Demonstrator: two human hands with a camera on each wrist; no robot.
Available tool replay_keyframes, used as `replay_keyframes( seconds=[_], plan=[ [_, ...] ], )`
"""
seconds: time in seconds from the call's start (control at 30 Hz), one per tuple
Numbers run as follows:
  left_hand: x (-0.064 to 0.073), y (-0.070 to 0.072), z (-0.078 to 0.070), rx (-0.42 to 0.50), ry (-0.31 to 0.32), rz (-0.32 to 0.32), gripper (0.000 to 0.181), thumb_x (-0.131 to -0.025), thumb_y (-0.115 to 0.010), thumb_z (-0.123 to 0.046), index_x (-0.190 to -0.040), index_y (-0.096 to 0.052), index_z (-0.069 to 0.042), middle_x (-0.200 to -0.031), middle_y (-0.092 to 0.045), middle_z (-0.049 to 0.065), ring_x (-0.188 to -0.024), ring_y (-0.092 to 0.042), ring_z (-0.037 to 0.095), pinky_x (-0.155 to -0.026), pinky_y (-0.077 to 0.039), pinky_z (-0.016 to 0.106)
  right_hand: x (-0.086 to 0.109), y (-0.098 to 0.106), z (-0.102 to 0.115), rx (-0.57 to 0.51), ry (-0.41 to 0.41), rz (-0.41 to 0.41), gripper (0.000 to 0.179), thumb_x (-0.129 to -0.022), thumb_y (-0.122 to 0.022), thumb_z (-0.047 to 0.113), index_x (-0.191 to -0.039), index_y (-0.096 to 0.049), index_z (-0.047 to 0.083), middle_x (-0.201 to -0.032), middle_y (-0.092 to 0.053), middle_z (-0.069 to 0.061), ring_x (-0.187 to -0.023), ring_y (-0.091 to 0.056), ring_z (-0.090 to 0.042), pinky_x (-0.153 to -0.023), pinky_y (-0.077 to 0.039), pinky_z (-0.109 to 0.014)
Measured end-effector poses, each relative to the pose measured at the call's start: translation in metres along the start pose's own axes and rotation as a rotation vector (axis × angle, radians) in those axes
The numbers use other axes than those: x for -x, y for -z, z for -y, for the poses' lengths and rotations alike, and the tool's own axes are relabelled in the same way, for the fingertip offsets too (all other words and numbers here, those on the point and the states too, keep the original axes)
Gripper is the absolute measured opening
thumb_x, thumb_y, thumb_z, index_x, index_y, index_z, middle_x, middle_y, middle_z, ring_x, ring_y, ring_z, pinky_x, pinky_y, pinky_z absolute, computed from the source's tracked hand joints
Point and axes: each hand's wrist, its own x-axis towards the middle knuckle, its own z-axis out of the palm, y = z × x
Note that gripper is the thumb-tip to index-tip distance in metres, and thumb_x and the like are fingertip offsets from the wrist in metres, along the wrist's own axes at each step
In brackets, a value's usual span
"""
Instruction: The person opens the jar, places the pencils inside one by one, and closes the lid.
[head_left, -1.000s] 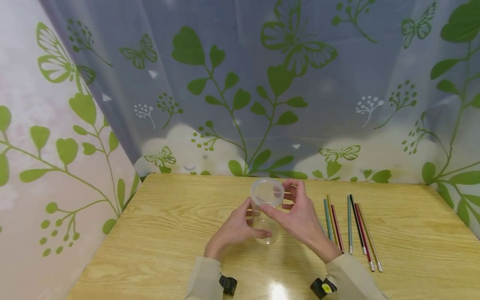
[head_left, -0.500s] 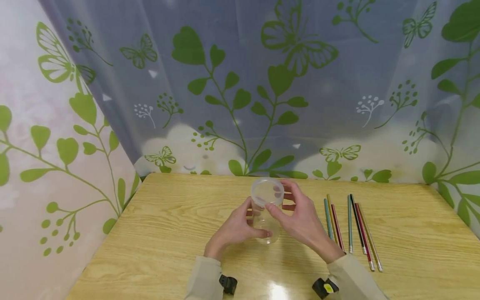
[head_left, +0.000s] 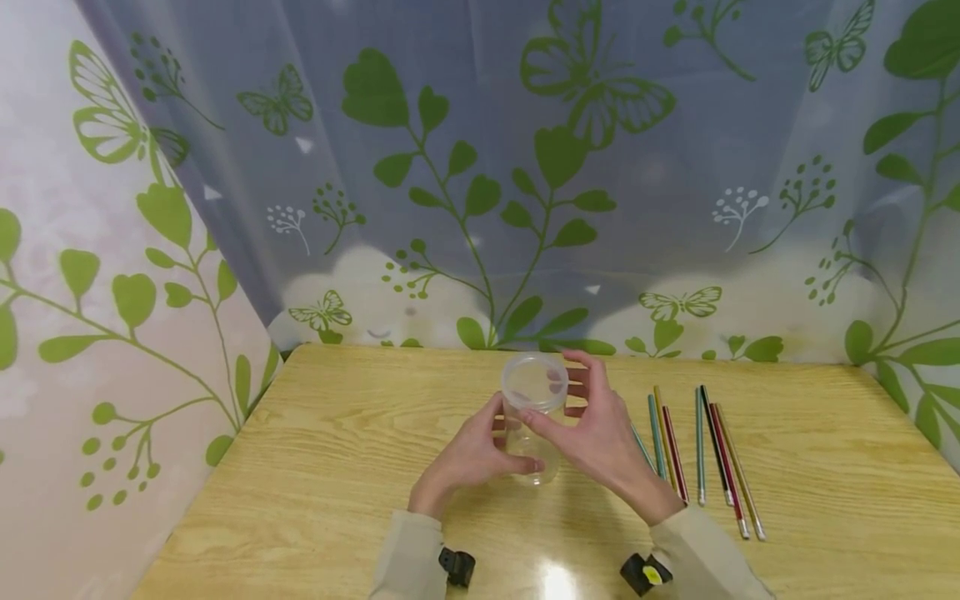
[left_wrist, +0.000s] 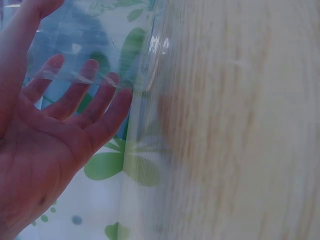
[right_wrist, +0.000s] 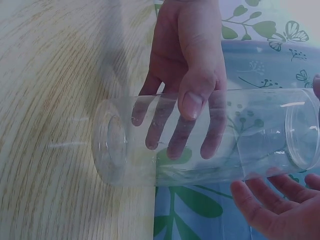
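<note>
A clear plastic jar (head_left: 534,446) stands upright in front of me, with a translucent round lid (head_left: 534,405) at its top. My left hand (head_left: 468,450) grips the lower body from the left, thumb across the near side. Fingers of that hand show through the clear wall in the right wrist view. My right hand (head_left: 596,429) holds the lid's edge from the right, thumb at the near rim and fingers spread around the far side. From the left wrist, the jar (left_wrist: 95,42) appears above the left fingers. Nothing is visible inside the jar.
Several pencils (head_left: 723,454) in teal, black, red and gold lie on the wooden table (head_left: 337,450) to the right, some close beside my right wrist. A patterned curtain (head_left: 450,208) hangs behind the table's far edge.
My right thumb slid rightward along the lid's near rim, then came back left, with the hand turning slightly around the lid. My left hand and the jar stayed in place.
</note>
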Motion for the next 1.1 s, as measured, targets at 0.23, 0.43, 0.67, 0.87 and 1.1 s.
replay_keyframes(
  seconds=[0.23,0.43,0.67,0.87,1.1],
  plan=[
    [-0.0003,0.0000,-0.0015,-0.008,0.004,0.003,0.089,-0.078,-0.091,-0.030,-0.152,-0.041,-0.027,-0.146,-0.052,-0.003,-0.137,-0.051,0.033,-0.112,-0.047,0.051,-0.0004,-0.0003,0.0001,-0.014,0.022,-0.018,0.071,-0.085,-0.085,0.030,-0.139,-0.043,0.011,-0.128,-0.063,-0.010,-0.117,-0.063,-0.030,-0.089,-0.059,-0.050],
    [0.0003,-0.0001,-0.0022,-0.002,0.000,0.007,0.091,-0.078,-0.091,-0.029,-0.153,-0.039,-0.025,-0.147,-0.051,-0.003,-0.136,-0.051,0.032,-0.112,-0.047,0.051,0.0010,0.0010,-0.0013,-0.004,0.052,-0.010,0.068,-0.087,-0.083,0.028,-0.142,-0.046,0.012,-0.129,-0.064,-0.011,-0.116,-0.064,-0.030,-0.089,-0.060,-0.047],
    [0.0000,0.0001,-0.0002,0.001,0.000,0.005,0.088,-0.077,-0.091,-0.029,-0.150,-0.042,-0.025,-0.144,-0.053,-0.002,-0.135,-0.052,0.031,-0.111,-0.047,0.051,0.0035,0.0043,-0.0052,0.010,0.113,0.034,0.070,-0.093,-0.076,0.023,-0.151,-0.040,0.012,-0.134,-0.061,-0.016,-0.120,-0.063,-0.036,-0.090,-0.060,-0.050],
    [-0.0003,0.0007,0.0003,0.002,-0.005,0.008,0.083,-0.078,-0.091,-0.027,-0.146,-0.044,-0.033,-0.144,-0.052,-0.002,-0.137,-0.051,0.033,-0.111,-0.047,0.053,0.0013,0.0035,-0.0016,0.008,0.154,-0.007,0.075,-0.087,-0.083,0.023,-0.148,-0.043,0.009,-0.140,-0.057,-0.013,-0.124,-0.061,-0.031,-0.091,-0.059,-0.048],
    [0.0003,0.0002,0.0003,0.003,0.009,0.001,0.079,-0.078,-0.091,-0.029,-0.142,-0.046,-0.037,-0.142,-0.053,-0.006,-0.136,-0.052,0.031,-0.112,-0.047,0.051,-0.0034,0.0021,0.0039,0.041,0.231,-0.070,0.067,-0.081,-0.088,0.019,-0.137,-0.054,0.007,-0.132,-0.063,-0.009,-0.118,-0.063,-0.027,-0.086,-0.060,-0.039]
  ],
)
